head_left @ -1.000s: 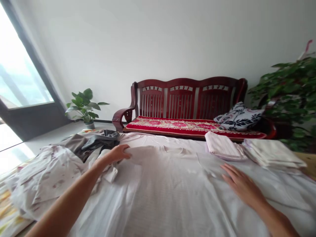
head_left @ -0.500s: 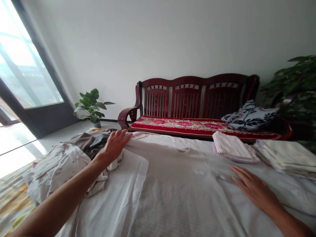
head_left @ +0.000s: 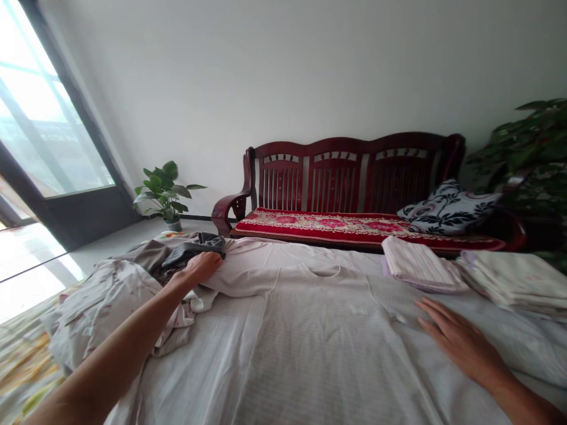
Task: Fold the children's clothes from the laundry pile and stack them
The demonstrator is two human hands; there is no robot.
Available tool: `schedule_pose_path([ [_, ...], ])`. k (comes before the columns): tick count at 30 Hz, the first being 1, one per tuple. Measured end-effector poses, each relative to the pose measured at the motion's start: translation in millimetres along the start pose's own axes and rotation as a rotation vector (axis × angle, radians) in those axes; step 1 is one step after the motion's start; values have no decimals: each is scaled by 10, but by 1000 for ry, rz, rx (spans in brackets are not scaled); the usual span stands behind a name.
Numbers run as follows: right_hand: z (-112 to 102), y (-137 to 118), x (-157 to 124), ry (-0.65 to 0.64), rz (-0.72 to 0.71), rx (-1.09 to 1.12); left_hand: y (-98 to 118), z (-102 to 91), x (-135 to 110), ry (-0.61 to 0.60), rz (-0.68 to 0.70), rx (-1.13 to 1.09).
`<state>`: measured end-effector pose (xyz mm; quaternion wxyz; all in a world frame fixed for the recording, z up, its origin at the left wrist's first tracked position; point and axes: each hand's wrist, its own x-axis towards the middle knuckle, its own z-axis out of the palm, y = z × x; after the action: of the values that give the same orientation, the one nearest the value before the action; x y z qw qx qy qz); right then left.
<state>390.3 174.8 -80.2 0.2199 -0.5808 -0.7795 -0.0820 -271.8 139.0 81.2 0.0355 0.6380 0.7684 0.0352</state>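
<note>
A pale grey short-sleeved T-shirt (head_left: 319, 330) lies spread out with its round collar toward the sofa and a small light mark on its chest. My left hand (head_left: 204, 265) is closed at the end of its left-side sleeve, with the fingers curled over the hem. My right hand (head_left: 460, 342) rests flat beside the other sleeve, fingers extended and slightly apart. White cloth (head_left: 195, 348) lies under the shirt. Close by my left forearm is a heap of crumpled clothes (head_left: 106, 301), with a dark garment on top.
Folded striped cloth (head_left: 420, 265) and a stack of folded fabric (head_left: 518, 280) lie at the right. Beyond stands a dark red wooden sofa (head_left: 336, 177) with a patterned cushion (head_left: 449, 206). A potted plant (head_left: 166, 192) is at the back left, near a glass door (head_left: 57, 118).
My left hand has moved slightly left and down, drawing the sleeve outward. The shirt's left side, folded over before, now lies spread with its collar in full view. My right hand has barely moved.
</note>
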Motion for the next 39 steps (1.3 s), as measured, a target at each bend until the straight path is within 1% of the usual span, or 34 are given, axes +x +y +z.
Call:
schedule_pose_path([
  [2,-23,-19,7,-11,0,3,133,88,63,30,-18,31],
  [4,-38,-38,11,-8,-1,7,319,197,125,50,-3,30],
  [10,-63,-104,-5,42,-1,16,1007,507,304,68,100,-97],
  [13,-125,-173,-9,65,-9,32,1275,653,355,80,85,-119],
  [16,-239,-302,53,41,23,93,1448,767,376,99,43,-95],
  [19,-376,-520,268,-3,94,172,1536,816,384,94,46,-71],
  [21,-446,-714,507,-32,91,189,1560,813,392,69,84,-71],
  [23,-467,-925,788,-90,52,173,1568,793,409,39,129,-79],
  [24,-453,-1029,927,-121,29,135,1569,781,421,23,149,-84],
  [25,-422,-1127,1056,-123,20,119,1568,768,435,9,164,-91],
  [28,-259,-1364,1343,-155,5,46,1559,740,484,-14,178,-112],
  [30,-138,-1468,1438,-179,9,-6,1550,729,513,-15,164,-122],
  [33,-16,-1550,1480,-202,20,-60,1543,722,540,9,146,-135],
  [36,32,-1562,1476,-174,34,-90,1560,749,536,95,142,-157],
  [39,71,-1533,1469,-111,79,-118,1594,837,516,192,143,-155],
])
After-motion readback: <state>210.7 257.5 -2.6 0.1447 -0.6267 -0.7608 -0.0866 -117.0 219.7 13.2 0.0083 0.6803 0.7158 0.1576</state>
